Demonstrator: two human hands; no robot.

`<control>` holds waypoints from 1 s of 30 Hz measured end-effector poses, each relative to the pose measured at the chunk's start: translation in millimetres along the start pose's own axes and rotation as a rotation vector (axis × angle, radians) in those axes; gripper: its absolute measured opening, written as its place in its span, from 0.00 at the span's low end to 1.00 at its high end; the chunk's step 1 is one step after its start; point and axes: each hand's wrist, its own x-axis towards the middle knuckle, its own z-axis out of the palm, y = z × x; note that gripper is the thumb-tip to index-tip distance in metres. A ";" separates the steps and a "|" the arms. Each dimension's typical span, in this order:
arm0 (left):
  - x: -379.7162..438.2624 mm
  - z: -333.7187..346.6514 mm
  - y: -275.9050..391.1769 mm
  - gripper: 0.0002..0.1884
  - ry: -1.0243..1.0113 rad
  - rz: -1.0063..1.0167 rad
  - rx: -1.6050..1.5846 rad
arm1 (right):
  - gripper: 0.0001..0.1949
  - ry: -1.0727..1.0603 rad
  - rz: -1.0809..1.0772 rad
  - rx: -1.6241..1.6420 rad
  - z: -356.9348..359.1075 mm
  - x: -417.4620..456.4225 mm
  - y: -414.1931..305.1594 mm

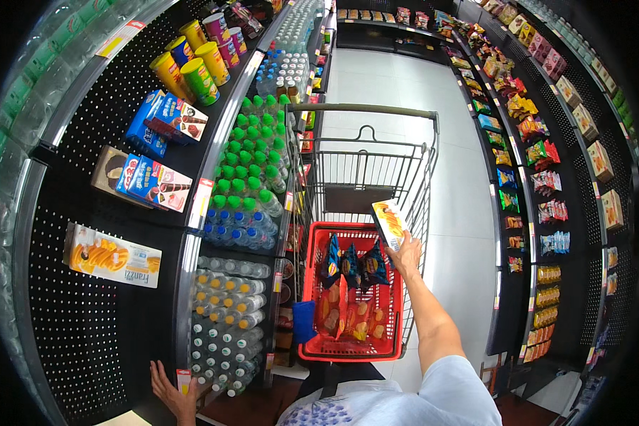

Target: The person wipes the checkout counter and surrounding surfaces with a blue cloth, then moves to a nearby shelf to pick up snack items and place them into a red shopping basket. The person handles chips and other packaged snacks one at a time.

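Note:
My right hand [406, 254] grips the lower end of a white and yellow cookie box [390, 222], above the far right part of a red plastic basket [399, 319]. Dark blue chip bags [374, 266] stand at the basket's far side, with red chip bags [346, 314] nearer me. The basket sits at the near end of a metal shopping cart [362, 108]. My left hand [174, 393] rests, fingers spread, at the edge of a black shelf by a price tag [183, 381]. A Franzzi cookie box [114, 255] lies farther along that shelf.
Left shelves hold blue snack boxes [154, 181], chip canisters [200, 80] and, lower down, bottles with green caps [253, 154] and other bottles [226, 298]. A blue object [304, 321] hangs at the basket's left side. Across the tiled aisle [460, 186], right shelves carry bagged snacks [522, 106] and boxes [599, 160].

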 end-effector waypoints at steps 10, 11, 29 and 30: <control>-2.3 -3.7 6.5 0.56 -0.006 -0.010 -0.041 | 0.57 0.077 -0.101 -0.075 -4.4 -9.2 -9.7; -1.6 0.0 5.4 0.57 -0.012 -0.007 -0.045 | 0.55 0.147 -0.164 -0.079 -7.0 -13.3 -10.6; -1.6 -9.9 -9.6 0.54 0.023 -0.015 -0.095 | 0.67 -0.171 -1.331 0.689 -58.5 -271.7 -474.3; -4.8 -10.5 -12.2 0.54 0.021 -0.027 -0.115 | 0.68 -0.184 -1.331 0.687 -46.9 -281.7 -490.7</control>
